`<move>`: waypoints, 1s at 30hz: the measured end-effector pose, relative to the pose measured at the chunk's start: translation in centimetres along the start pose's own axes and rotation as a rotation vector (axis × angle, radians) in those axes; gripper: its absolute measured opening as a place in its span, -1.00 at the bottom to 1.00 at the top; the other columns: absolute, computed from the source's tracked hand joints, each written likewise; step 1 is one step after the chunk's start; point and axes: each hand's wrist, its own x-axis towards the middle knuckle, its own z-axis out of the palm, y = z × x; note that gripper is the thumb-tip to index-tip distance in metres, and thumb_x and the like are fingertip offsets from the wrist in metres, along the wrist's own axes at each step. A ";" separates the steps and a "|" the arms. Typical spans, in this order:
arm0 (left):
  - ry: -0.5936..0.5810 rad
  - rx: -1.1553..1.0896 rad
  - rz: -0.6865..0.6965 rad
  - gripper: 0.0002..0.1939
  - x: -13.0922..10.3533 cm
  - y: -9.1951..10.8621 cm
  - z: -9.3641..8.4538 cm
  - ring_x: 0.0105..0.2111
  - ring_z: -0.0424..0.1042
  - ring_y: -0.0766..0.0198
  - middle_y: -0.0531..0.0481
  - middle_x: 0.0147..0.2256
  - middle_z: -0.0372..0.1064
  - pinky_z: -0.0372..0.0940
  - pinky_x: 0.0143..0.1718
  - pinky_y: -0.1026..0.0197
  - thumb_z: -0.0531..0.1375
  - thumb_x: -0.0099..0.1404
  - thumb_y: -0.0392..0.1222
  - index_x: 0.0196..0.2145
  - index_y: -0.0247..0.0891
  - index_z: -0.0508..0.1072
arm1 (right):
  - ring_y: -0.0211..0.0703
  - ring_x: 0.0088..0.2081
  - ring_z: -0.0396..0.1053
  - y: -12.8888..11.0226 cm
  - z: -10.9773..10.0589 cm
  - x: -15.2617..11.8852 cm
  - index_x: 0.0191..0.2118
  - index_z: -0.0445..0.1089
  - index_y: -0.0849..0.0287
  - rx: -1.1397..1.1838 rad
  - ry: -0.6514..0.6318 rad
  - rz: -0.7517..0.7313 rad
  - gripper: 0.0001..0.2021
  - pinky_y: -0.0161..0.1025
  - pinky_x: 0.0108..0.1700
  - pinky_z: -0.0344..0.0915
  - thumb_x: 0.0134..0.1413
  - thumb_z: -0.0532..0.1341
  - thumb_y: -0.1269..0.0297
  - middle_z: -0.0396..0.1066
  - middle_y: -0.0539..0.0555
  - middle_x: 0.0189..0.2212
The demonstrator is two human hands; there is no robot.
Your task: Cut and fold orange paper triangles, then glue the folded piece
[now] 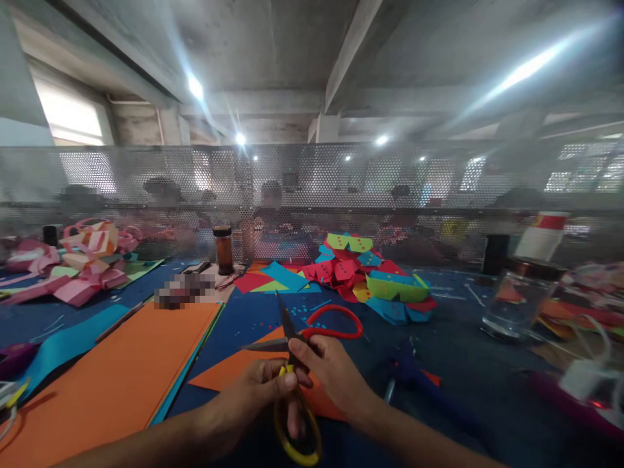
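Observation:
A pair of scissors [287,318] with spread dark blades, one red handle loop and one yellow loop is held before me, blades pointing away and to the left. My left hand [258,390] is closed at the base of the yellow loop. My right hand [336,374] grips around the pivot and the base of the red loop, its thumb on the metal. Fingers of the two hands meet at the scissors, and part of the grip is hidden. Beneath them lies orange paper [219,372] on the dark blue table.
Left is a stack of orange sheets [141,364]. Cut, dotted colourful paper shapes [348,270] are heaped ahead. A dark blue tool [414,370] lies right, near a glass jar [517,305]. A brown bottle [225,252] stands before a perforated metal screen [312,175].

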 end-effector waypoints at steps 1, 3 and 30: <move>-0.009 0.028 -0.002 -0.64 -0.1 0.2 0.1 -0.48 0.46 0.26 -0.04 -0.52 0.50 0.28 -0.32 0.23 0.17 0.35 0.04 -0.11 -0.33 0.43 | -0.26 -0.55 0.19 -0.2 -0.2 0.0 -0.58 0.23 0.14 0.009 0.018 0.007 -0.50 -0.28 -0.44 0.12 -0.02 0.21 -0.23 0.20 -0.07 -0.67; -0.023 0.091 -0.010 -0.59 -0.2 0.8 0.2 -0.37 0.51 0.19 -0.10 -0.40 0.54 0.31 -0.22 0.16 0.15 0.36 0.04 0.01 -0.32 0.35 | -0.25 -0.53 0.22 -0.4 -0.7 0.2 -0.57 0.24 0.15 0.032 0.068 0.006 -0.52 -0.28 -0.42 0.13 0.00 0.22 -0.20 0.24 -0.06 -0.64; 0.289 1.824 0.102 -0.37 -1.1 -0.7 -8.1 0.21 0.23 -0.05 -0.12 0.21 0.26 0.14 0.20 -0.10 0.12 0.31 0.23 0.21 -0.16 0.31 | -0.29 -0.59 0.22 -0.6 -4.0 1.5 -0.60 0.24 0.14 0.060 0.192 -0.117 -0.56 -0.29 -0.49 0.14 0.04 0.24 -0.10 0.26 -0.05 -0.68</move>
